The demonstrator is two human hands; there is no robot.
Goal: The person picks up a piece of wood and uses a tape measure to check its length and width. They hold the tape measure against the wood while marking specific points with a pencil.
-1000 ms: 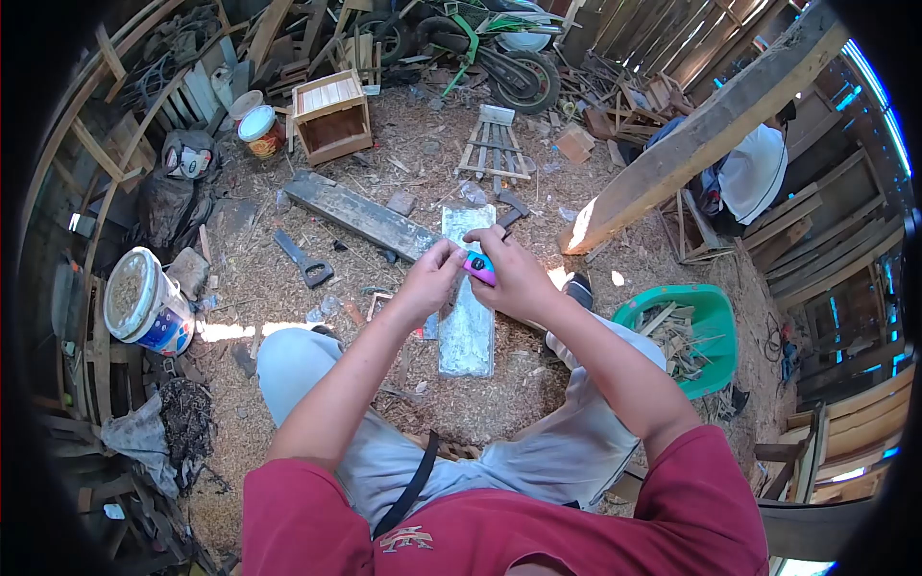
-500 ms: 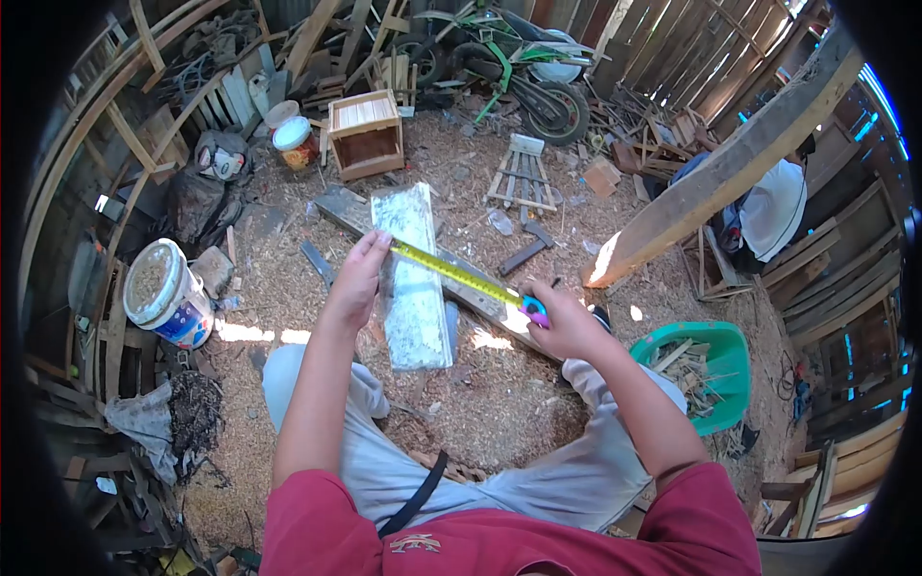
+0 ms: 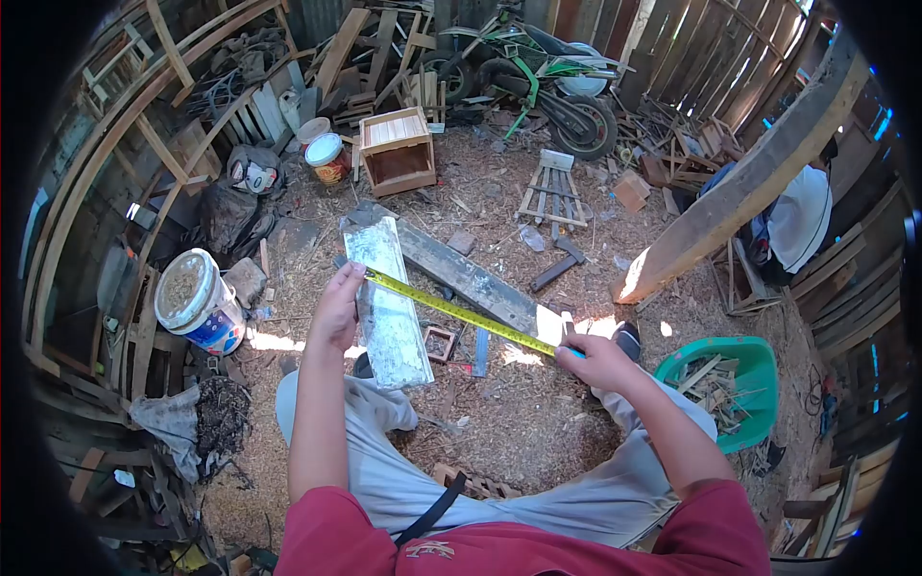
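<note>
A yellow tape measure blade (image 3: 459, 311) stretches between my two hands, slanting down to the right. My left hand (image 3: 337, 307) is closed at the blade's end, by the left edge of a worn, white-painted board (image 3: 396, 331). At the other end, my right hand (image 3: 600, 363) is closed around the tape case, mostly hidden by the fingers. The board leans across a dark wooden plank (image 3: 471, 274), and the blade passes above both. Beneath lie a small wooden frame (image 3: 439, 344) and a blue-grey flat strip (image 3: 480, 352).
A green tub (image 3: 759, 389) of wood scraps stands at right, near a slanted post (image 3: 706, 226). A white bucket (image 3: 199, 302) is at left. Farther off are a wooden box (image 3: 398, 154), a hammer (image 3: 559, 264), a motorbike (image 3: 538, 72) and a person in a white shirt (image 3: 799, 219).
More blade now shows as my hands are farther apart, the right one lower. The white board has swung to a steeper slant. The whole view has shifted slightly.
</note>
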